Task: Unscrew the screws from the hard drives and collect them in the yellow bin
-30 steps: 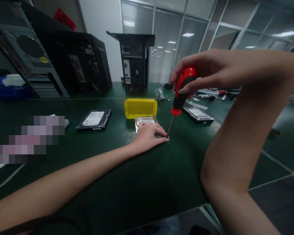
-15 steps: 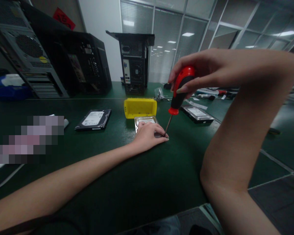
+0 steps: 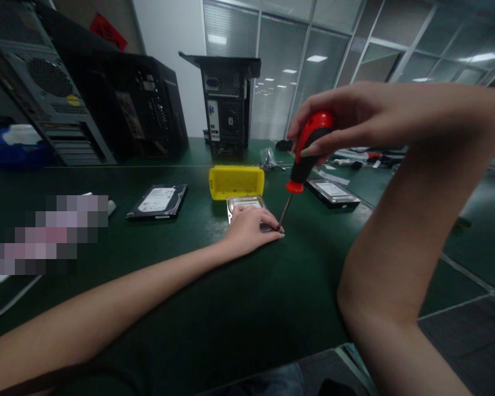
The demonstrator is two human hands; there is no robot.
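My right hand (image 3: 334, 124) is wrapped round the red and black handle of a screwdriver (image 3: 301, 165), held tilted with its shaft pointing down and left. The tip meets the near right corner of a silver hard drive (image 3: 247, 202), beside my left fingertips. Over that drive lies my left hand (image 3: 249, 230), gripping its near side and covering much of it. What the tip touches is too small to make out. Right behind the drive stands a yellow bin (image 3: 236, 182).
On the green table (image 3: 239, 308) lie a second hard drive (image 3: 159, 201) to the left and a third hard drive (image 3: 333, 192) to the right. Black computer cases (image 3: 226, 110) stand at the back. Tools and small parts (image 3: 350, 162) lie at the back right.
My right hand and the screwdriver handle have shifted slightly to the right, tilting the shaft a little more. My left hand and the drive stay in place.
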